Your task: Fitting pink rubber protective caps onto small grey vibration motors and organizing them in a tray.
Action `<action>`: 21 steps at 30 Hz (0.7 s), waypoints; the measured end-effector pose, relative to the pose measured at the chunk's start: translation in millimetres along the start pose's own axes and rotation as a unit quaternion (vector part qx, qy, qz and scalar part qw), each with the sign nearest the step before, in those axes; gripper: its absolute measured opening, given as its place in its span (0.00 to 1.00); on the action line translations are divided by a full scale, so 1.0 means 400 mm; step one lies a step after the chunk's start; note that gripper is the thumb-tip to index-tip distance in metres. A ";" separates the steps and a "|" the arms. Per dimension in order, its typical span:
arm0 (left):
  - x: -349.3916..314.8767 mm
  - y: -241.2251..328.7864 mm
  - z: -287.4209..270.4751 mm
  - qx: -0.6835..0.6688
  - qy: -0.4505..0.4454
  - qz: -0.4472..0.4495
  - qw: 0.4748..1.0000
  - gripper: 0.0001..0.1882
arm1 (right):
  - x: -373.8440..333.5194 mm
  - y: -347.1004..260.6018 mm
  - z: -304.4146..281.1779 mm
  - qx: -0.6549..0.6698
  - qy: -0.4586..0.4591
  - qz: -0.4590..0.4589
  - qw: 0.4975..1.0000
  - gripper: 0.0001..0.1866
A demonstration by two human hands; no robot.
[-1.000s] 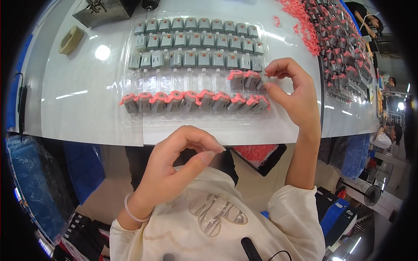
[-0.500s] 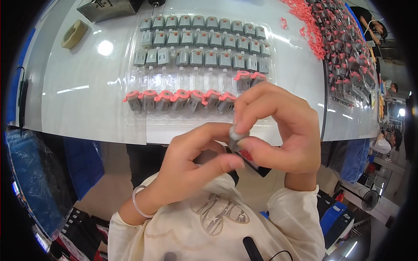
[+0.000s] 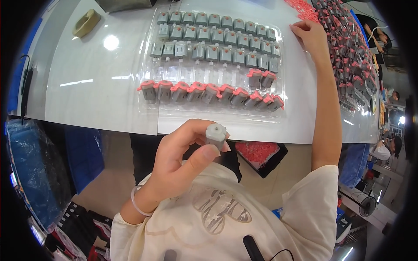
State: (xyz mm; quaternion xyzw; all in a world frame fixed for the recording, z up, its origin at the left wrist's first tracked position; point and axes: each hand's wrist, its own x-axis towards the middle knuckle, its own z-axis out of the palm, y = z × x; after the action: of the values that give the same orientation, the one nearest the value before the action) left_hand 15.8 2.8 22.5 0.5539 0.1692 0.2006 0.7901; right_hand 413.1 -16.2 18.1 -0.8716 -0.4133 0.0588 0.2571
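My left hand (image 3: pixel 180 152) pinches a small grey motor (image 3: pixel 215 135) between thumb and fingers, its whitish end cap facing up, just off the table's front edge. My right hand (image 3: pixel 310 35) is stretched far out to the back right, fingertips pressed together at the tabletop, beside a pile of pink plastic clips (image 3: pixel 302 9). Whatever those fingertips hold is too small to make out. Between the hands lies a clear plastic tray (image 3: pixel 213 77) with rows of grey motors (image 3: pixel 210 53). The front row of motors (image 3: pixel 179 92) wears pink clips on top, as do two motors behind it at the right.
At the right stand trays packed with clipped motors (image 3: pixel 350 65). A beige ring-shaped block (image 3: pixel 86 23) and a metal box (image 3: pixel 124 3) sit at the back left. Below the table edge is a black bin of pink pieces (image 3: pixel 260 155). Other people are at the far right.
My right hand has left the motor and reached to the back right, by the pink clips. My left hand keeps the motor, now with its end cap showing. The view has shifted slightly.
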 end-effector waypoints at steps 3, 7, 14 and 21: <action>0.003 -0.006 -0.002 -0.010 0.015 0.016 1.000 0.13 | -0.067 -0.045 -0.024 0.159 -0.026 -0.023 0.987 0.11; 0.009 -0.016 -0.007 0.012 0.048 0.028 0.998 0.12 | -0.287 -0.266 -0.033 0.377 -0.204 -0.039 0.903 0.07; 0.019 0.006 -0.005 0.244 0.047 0.090 0.964 0.11 | -0.484 -0.365 0.038 0.403 -0.124 -0.226 0.878 0.09; 0.017 -0.005 -0.001 0.328 0.033 0.199 0.923 0.13 | -0.496 -0.361 0.037 0.314 -0.115 -0.299 0.894 0.12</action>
State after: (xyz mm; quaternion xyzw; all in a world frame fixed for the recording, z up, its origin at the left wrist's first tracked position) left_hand 21.6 5.9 20.1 0.7971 0.1379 0.3055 0.5022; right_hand 179.3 -83.2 55.2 -0.5676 -0.6410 0.2058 0.4738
